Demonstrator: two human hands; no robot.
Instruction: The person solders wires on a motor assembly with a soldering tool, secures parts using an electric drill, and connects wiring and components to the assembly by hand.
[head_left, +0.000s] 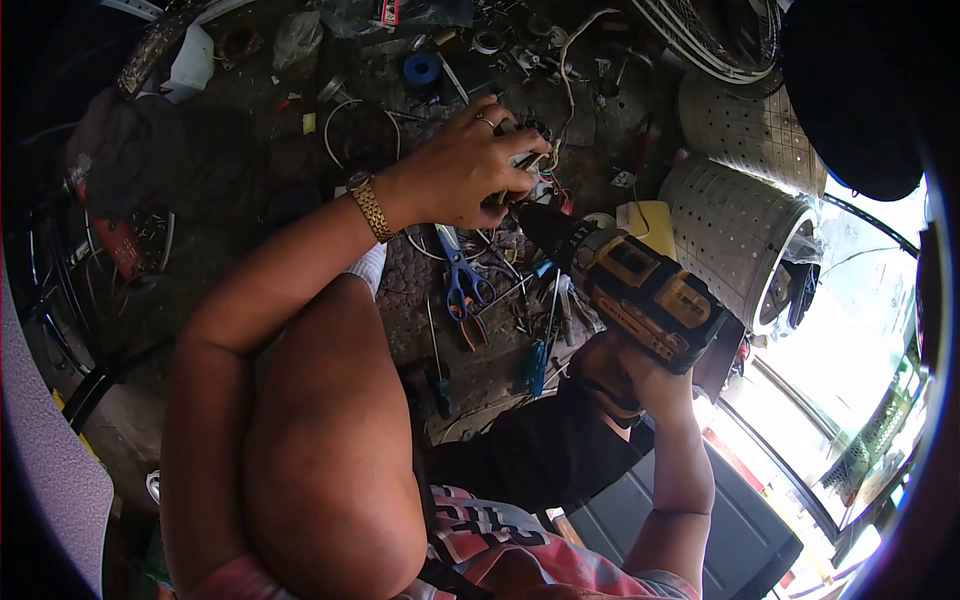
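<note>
Head view | from here, left hand point(475, 168) curls round wired part point(528, 160), one o'clock | right hand point(622, 368), four o'clock, grips drill point(640, 290) | wires point(552, 180) exposed, work looks unfinished; what's done, I can't tell

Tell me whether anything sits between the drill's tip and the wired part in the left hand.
No loose object visibly does. The drill, in the right hand, points toward the wired part; the left hand grips it close beside the tip, hiding any contact.
</note>
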